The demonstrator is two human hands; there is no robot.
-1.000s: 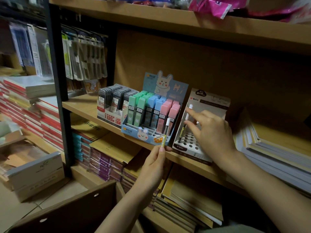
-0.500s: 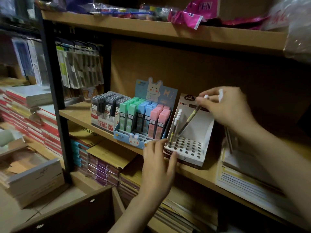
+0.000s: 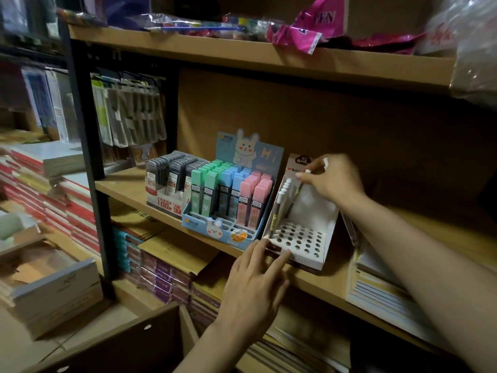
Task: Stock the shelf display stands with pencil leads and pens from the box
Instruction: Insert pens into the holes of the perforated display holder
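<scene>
Pinching the white cap of a slim dark pen [image 3: 298, 190], the right hand [image 3: 332, 179] holds it over the white cardboard pen stand with round holes [image 3: 304, 239] on the wooden shelf [image 3: 126, 188]. A few white-capped pens [image 3: 281, 204] stand in the stand's left holes. The left hand [image 3: 254, 284] lies with straight fingers against the stand's front edge, gripping nothing. Just left sits the blue rabbit-printed display of green, blue and pink pencil-lead cases [image 3: 228, 196], then a white tray of grey lead cases [image 3: 168, 176].
</scene>
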